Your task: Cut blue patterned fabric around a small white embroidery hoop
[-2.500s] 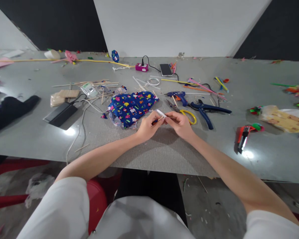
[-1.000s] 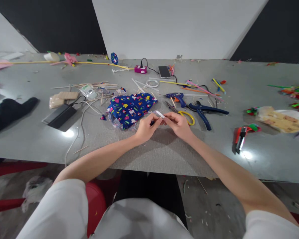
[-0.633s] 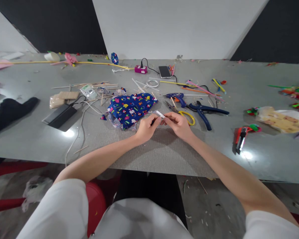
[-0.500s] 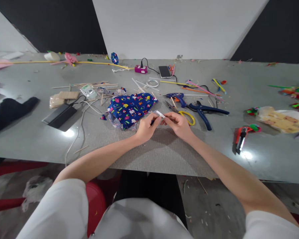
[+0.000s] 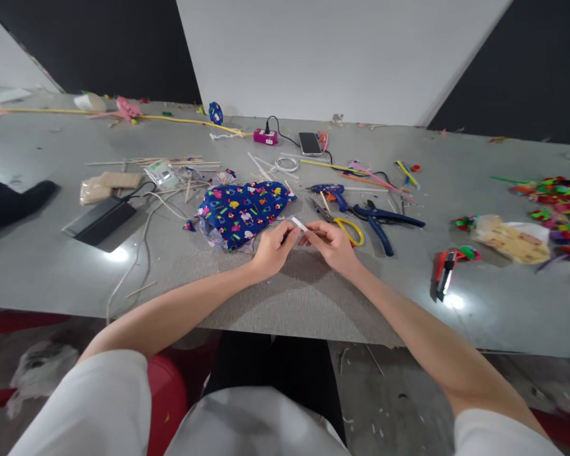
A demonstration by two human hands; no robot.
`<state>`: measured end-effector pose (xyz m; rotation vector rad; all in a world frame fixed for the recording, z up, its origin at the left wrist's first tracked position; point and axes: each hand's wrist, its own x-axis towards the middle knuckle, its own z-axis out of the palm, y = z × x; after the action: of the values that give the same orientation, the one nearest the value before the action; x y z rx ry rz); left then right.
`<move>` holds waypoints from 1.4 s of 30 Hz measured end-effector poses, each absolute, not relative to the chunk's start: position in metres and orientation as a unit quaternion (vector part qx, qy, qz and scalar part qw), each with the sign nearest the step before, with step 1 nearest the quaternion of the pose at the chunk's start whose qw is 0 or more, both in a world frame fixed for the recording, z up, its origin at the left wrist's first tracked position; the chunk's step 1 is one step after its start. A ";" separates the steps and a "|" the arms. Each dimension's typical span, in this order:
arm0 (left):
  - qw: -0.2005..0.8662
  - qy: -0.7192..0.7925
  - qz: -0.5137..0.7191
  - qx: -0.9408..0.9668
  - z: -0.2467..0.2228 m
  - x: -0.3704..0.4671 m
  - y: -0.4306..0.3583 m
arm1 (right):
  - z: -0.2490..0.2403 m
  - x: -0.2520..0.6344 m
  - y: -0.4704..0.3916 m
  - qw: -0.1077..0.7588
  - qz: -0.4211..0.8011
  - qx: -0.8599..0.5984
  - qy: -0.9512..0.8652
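Note:
A small white strip [image 5: 299, 223] is pinched between my two hands above the grey table [image 5: 266, 304]. My left hand [image 5: 274, 249] has its fingers curled at the strip's left end, with something dark partly hidden by the fingers. At the other end, my right hand [image 5: 331, 245] holds the strip between thumb and fingers. Blue patterned fabric [image 5: 247, 209] lies just beyond and left of my left hand. Yellow-handled scissors [image 5: 354, 231] rest beside my right hand, partly behind it.
Beyond the hands lie a blue glue gun [image 5: 331, 192], blue cutters [image 5: 384, 218], a phone [image 5: 310, 144] and a pink power block [image 5: 265, 136]. A red utility knife [image 5: 445, 275] is at right, a black box [image 5: 99, 218] with a pale cable at left.
The camera view has shifted slightly, so the table items appear further left. Both hands still hold the white strip, which now shows a little more clearly between them.

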<state>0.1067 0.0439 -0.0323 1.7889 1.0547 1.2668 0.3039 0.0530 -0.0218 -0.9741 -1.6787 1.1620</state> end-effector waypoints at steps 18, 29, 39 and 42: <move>0.340 0.381 0.511 0.691 -0.040 0.105 0.047 | -0.006 0.327 0.060 0.324 0.190 -0.448 -0.812; 0.363 0.378 0.520 0.674 -0.042 0.103 0.050 | -0.006 0.379 0.089 0.167 -0.014 -0.624 -0.763; 0.364 0.390 0.527 0.661 -0.044 0.103 0.052 | -0.022 0.391 0.085 0.070 0.024 -0.658 -0.749; 0.366 0.387 0.527 0.662 -0.045 0.103 0.053 | -0.016 0.392 0.082 0.065 0.043 -0.635 -0.769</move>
<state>0.1030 0.0528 -0.0448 1.7007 0.9955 1.3558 0.3921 0.0821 -0.0160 -1.9157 -2.3202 0.1289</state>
